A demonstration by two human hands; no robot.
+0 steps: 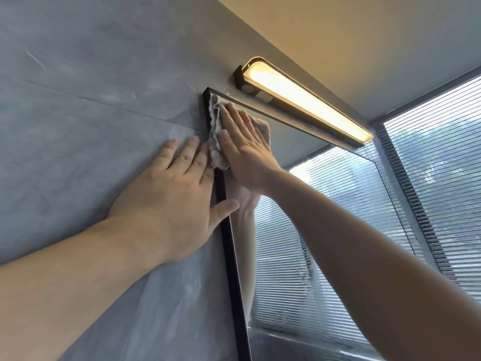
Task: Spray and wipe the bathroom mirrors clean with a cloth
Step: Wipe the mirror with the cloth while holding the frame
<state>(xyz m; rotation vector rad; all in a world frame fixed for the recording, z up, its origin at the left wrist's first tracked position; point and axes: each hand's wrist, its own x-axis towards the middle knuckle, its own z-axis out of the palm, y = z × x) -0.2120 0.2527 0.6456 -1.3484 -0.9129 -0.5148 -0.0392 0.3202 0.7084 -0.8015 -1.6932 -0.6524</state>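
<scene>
In the head view, wiping is under way: the cloth point(214, 134) lies at the mirror's point(338, 217) top left corner, and smears lower down the glass suggest plenty remains. The right hand point(242, 144) reaches up, its grip open, straight fingers pressing the cloth flat. The left hand point(171, 196) braces open-palmed on the wall point(78, 100), thumb across the frame point(231, 256).

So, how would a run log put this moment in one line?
step: wiping mirror, upper-left corner | right hand: presses cloth flat | left hand: braced on wall, thumb across frame | lamp: lit
</scene>
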